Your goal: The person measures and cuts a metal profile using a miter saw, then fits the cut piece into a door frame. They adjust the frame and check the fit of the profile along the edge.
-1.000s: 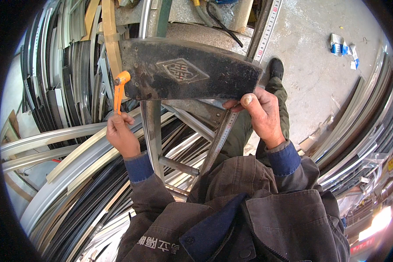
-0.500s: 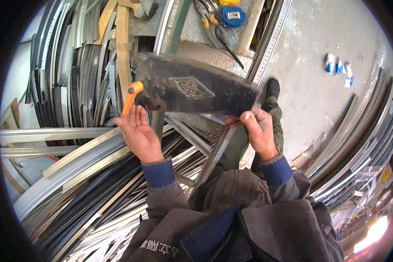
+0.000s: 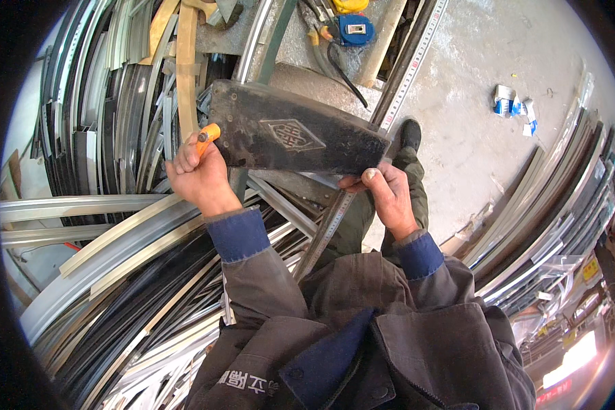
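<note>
A dark, scuffed, oblong metal panel with a raised diamond emblem lies across the middle of the view, its right end slanting lower. At its left end sits an orange lever handle. My left hand is closed around this handle, with part of it hidden in the fist. My right hand pinches the panel's lower right corner, thumb in front; the fingers behind it are mostly hidden.
A rail with a measuring scale runs diagonally behind the panel. Beyond are a blue tape measure and pliers. Long metal profiles pile up at left, more at right. Crumpled blue-white packaging lies on the floor.
My left hand has gone from open-palmed beneath the orange handle to closed around it. The handle's long end is now hidden in the fist. My right hand stays at the panel's corner.
</note>
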Motion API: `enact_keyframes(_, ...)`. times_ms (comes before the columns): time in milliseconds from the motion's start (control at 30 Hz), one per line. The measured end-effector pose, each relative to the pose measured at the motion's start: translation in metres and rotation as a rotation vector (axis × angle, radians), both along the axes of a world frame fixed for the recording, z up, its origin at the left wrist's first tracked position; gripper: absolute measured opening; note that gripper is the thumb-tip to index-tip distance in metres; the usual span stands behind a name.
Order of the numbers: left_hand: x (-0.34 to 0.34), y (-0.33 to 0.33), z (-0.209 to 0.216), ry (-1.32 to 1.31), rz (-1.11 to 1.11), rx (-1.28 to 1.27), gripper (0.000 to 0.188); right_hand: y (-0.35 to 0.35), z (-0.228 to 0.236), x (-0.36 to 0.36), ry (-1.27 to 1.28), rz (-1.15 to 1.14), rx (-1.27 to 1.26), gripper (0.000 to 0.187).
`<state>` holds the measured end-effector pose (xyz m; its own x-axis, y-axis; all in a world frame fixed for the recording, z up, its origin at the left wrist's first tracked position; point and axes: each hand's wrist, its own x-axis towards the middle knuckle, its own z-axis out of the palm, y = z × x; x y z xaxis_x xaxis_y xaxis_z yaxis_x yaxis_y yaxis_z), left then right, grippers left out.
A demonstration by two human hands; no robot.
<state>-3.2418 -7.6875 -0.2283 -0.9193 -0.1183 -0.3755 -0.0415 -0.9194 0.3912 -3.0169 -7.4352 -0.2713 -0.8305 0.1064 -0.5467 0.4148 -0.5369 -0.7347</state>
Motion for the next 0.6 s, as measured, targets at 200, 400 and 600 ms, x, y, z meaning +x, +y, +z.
enact_keyframes(200,-0.005,-0.001,0.002,-0.025,-0.044,-0.067,0.051,0.002,0.006,-0.002,0.000,-0.005,-0.002,0.052)
enact_keyframes(400,-0.011,-0.010,0.005,0.005,-0.139,-0.039,0.049,0.001,0.013,-0.006,-0.008,-0.045,-0.065,0.041)
enact_keyframes(600,-0.014,-0.003,0.003,0.016,-0.165,-0.008,0.050,0.003,0.009,-0.006,-0.012,-0.050,-0.080,0.042)
